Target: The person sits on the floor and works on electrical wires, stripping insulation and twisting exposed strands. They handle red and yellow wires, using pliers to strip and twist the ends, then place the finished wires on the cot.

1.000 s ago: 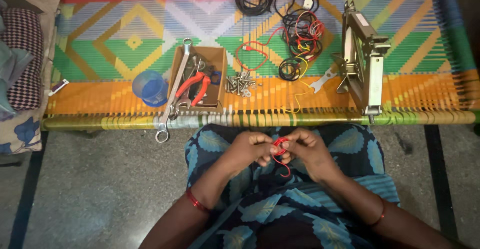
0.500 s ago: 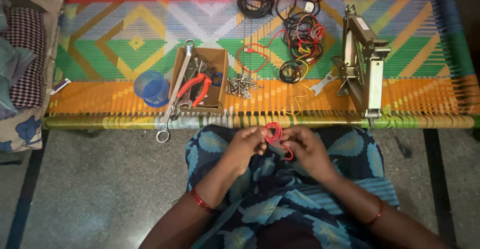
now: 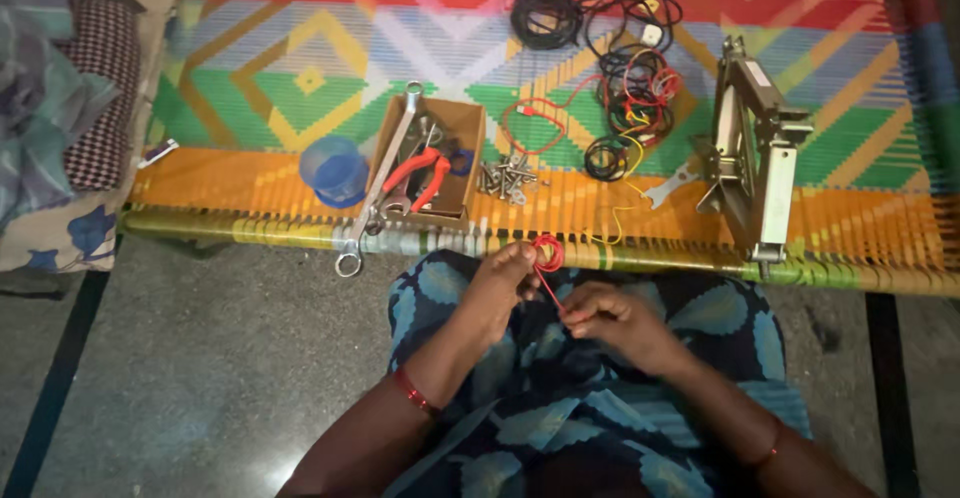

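A woven cot with bright bands of red, green, white and orange fills the upper part of the head view, its yellow-green front rail running across just above the person's knees, and below it lies a grey speckled stone floor crossed by dark lines. At the cot's left end sit a checked cushion and bunched grey-blue cloth. Near the front edge, left of centre, stands a blue plastic cup, and just beside it an open cardboard box holds red-handled pliers, with a long silver spanner leaning across its left side and hanging over the rail. A small heap of metal bolts lies to the right of the box, a tangle of black, red and yellow wires spreads toward the back edge, and a grey metal frame device stands near the right end (a flat spanner lies at its foot). The red wire is thin and glossy, wound into a small tight coil with one short tail running down and right; it is held over the lap, just in front of the cot's rail. The left hand pinches the coil between its fingertips, and the right hand has its fingers closed on the tail's lower end.
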